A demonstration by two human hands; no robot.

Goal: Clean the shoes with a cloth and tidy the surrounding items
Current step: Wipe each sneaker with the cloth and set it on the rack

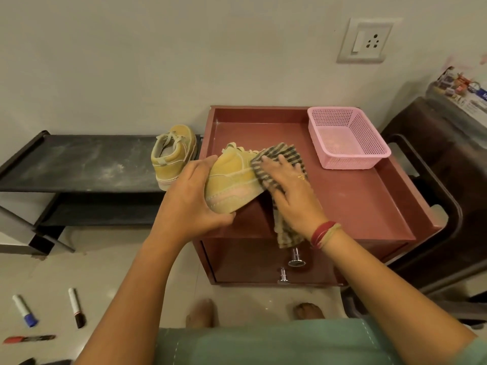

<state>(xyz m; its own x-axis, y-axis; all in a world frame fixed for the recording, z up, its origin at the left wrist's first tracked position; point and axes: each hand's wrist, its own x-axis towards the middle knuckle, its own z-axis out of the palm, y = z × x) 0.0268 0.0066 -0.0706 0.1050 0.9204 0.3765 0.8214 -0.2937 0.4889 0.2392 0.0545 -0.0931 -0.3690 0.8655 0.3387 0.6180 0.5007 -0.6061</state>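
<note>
Shows the wiping step under way on one tan sneaker (234, 180), held over the front left corner of the maroon cabinet's tabletop (355, 201). Left hand (189, 204) curled round the near end of the shoe, thumb over the upper and fingers tucked beneath the sole, gripping it. Right hand (290, 191) spread nearly flat, fingers straight, pressing a striped cloth (276, 156) against the far end of the upper. Loose tail of the cloth hanging below the palm, in front of the top drawer. Second sneaker (174, 156) standing apart on the dusty black shoe rack (79, 162), apparently not yet wiped. Pink mesh basket (347, 138) at the back right of the tabletop, nothing visible inside. On the floor at lower left, a blue-capped marker (25, 310), a dark-capped marker (76, 308) and a red-capped marker (29, 339), probably the items left to tidy. For a good wipe: keep the left grip low on the sole to leave the upper exposed. Draw the cloth in long one-way strokes from laces toward sole edge rather than scrubbing, given a suede-like nap likely to smear dust. Turn the shoe slightly between strokes to bring a fresh panel under the palm. Gather the hanging tail to stop it dragging, and refold to a clean face once soiled.
</note>
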